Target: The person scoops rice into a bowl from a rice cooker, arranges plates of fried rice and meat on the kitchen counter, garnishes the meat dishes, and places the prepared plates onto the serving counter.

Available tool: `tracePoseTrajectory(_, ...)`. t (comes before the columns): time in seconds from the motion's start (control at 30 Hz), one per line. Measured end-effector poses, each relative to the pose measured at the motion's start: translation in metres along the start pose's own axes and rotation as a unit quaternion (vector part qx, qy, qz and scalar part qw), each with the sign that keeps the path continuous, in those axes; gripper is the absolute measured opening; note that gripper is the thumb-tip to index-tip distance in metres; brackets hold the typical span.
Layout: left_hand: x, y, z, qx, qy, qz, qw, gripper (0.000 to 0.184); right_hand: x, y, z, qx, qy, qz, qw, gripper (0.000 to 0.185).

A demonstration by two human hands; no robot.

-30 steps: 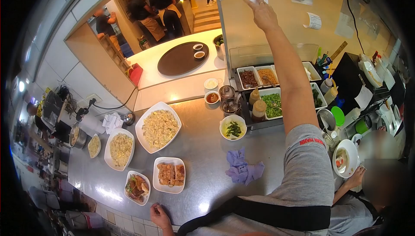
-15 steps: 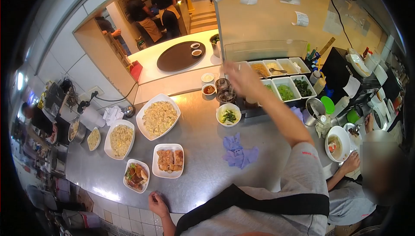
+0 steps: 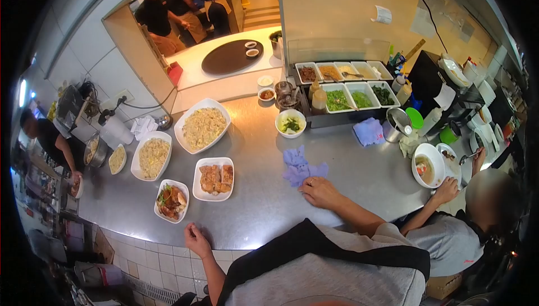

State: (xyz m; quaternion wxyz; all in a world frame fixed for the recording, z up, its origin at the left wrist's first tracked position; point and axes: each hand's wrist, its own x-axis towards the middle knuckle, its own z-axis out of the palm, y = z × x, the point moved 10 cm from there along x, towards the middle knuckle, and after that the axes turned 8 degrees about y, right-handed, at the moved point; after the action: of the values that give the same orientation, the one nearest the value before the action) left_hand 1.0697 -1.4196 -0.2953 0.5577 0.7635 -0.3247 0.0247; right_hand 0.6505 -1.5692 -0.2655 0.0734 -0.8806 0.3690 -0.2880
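My right hand (image 3: 321,192) is at the near edge of a crumpled purple cloth (image 3: 300,163) on the steel counter, fingers curled down against it. Near the counter's front edge, my left hand (image 3: 197,240) is loosely closed, with no object showing in it. Beyond it are a square white bowl of sliced browned meat (image 3: 216,180) and a smaller bowl of meat with greens (image 3: 172,200). A small bowl of green vegetables (image 3: 290,123) stands past the cloth.
Fried rice fills a large dish (image 3: 202,126) and another dish (image 3: 151,157) on the left. Topping tubs (image 3: 348,95) line the back right. At right, a co-worker's hand (image 3: 446,190) touches a white bowl (image 3: 428,166). A brown tray (image 3: 233,56) lies on the pass.
My right hand has come down from above the topping tubs to the purple cloth. My left hand stays near the counter edge. The view has shifted, and a person has appeared beyond the pass.
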Motion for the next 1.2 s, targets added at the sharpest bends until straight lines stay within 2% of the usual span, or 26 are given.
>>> tracePoseTrajectory(0.1, 0.001, -0.013, 0.004, 0.005, -0.001, 0.018, 1.000, 0.021, -0.016, 0.019, -0.007, -0.002, 0.011, 0.018, 1.000, 0.014)
tracePoseTrajectory(0.17, 0.000, -0.011, 0.002, 0.027, -0.008, 0.027, 0.999, 0.023, -0.018, 0.026, -0.033, -0.026, 0.054, 0.048, 0.997, 0.015)
tracePoseTrajectory(0.27, -0.001, -0.003, 0.002, 0.029, -0.012, 0.033, 0.999, 0.023, -0.020, 0.040, -0.074, -0.070, 0.103, 0.127, 0.984, 0.017)
tracePoseTrajectory(0.37, -0.001, -0.046, 0.000, -0.030, -0.018, -0.043, 0.998, 0.025, -0.036, 0.068, -0.092, -0.123, 0.125, 0.177, 0.968, 0.017)
tracePoseTrajectory(0.5, -0.017, -0.005, -0.042, 0.100, 0.124, 0.047, 0.986, 0.031, -0.060, 0.100, -0.096, -0.166, 0.074, 0.272, 0.945, 0.022)
tracePoseTrajectory(0.57, -0.028, 0.004, -0.060, 0.141, 0.188, 0.096, 0.967, 0.037, -0.067, 0.106, -0.087, -0.198, 0.043, 0.272, 0.941, 0.026)
tracePoseTrajectory(0.67, -0.036, -0.072, -0.083, 0.137, 0.238, 0.009, 0.961, 0.045, -0.069, 0.109, -0.079, -0.228, 0.036, 0.265, 0.936, 0.031)
tracePoseTrajectory(0.77, -0.038, -0.141, -0.058, 0.220, 0.036, -0.021, 0.975, 0.050, -0.063, 0.117, -0.068, -0.232, 0.030, 0.263, 0.936, 0.033)
tracePoseTrajectory(0.8, -0.047, -0.138, -0.047, 0.248, 0.014, -0.029, 0.968, 0.053, -0.060, 0.119, -0.065, -0.233, 0.026, 0.262, 0.936, 0.033)
tracePoseTrajectory(0.87, -0.065, -0.108, -0.022, 0.330, -0.013, 0.071, 0.941, 0.048, -0.053, 0.108, -0.067, -0.234, 0.022, 0.241, 0.942, 0.030)
tracePoseTrajectory(0.9, -0.069, -0.086, -0.005, 0.323, -0.074, 0.095, 0.939, 0.045, -0.051, 0.099, -0.069, -0.234, 0.021, 0.233, 0.943, 0.029)
tracePoseTrajectory(0.93, -0.073, -0.061, 0.011, 0.314, -0.138, 0.120, 0.932, 0.043, -0.054, 0.092, -0.062, -0.130, -0.006, 0.260, 0.957, 0.027)
tracePoseTrajectory(0.97, -0.083, -0.030, 0.025, 0.281, -0.140, 0.201, 0.928, 0.038, -0.058, 0.082, -0.054, -0.024, -0.033, 0.288, 0.957, 0.025)
tracePoseTrajectory(1.0, -0.096, -0.008, 0.034, 0.244, -0.145, 0.281, 0.917, 0.034, -0.066, 0.069, -0.046, 0.082, -0.057, 0.314, 0.944, 0.023)
tracePoseTrajectory(1.03, -0.104, -0.014, 0.048, 0.256, -0.199, 0.290, 0.900, 0.031, -0.079, 0.048, -0.029, 0.199, -0.119, 0.325, 0.917, 0.022)
tracePoseTrajectory(1.1, -0.127, -0.036, 0.070, 0.277, -0.306, 0.313, 0.856, 0.028, -0.112, -0.014, -0.006, 0.426, -0.221, 0.329, 0.813, 0.021)
tracePoseTrajectory(1.17, -0.137, -0.059, 0.073, 0.274, -0.356, 0.278, 0.849, 0.026, -0.155, -0.062, 0.011, 0.369, -0.369, 0.324, 0.790, 0.022)
tracePoseTrajectory(1.2, -0.140, -0.067, 0.074, 0.272, -0.383, 0.263, 0.843, 0.026, -0.177, -0.079, 0.024, 0.392, -0.381, 0.330, 0.769, 0.025)
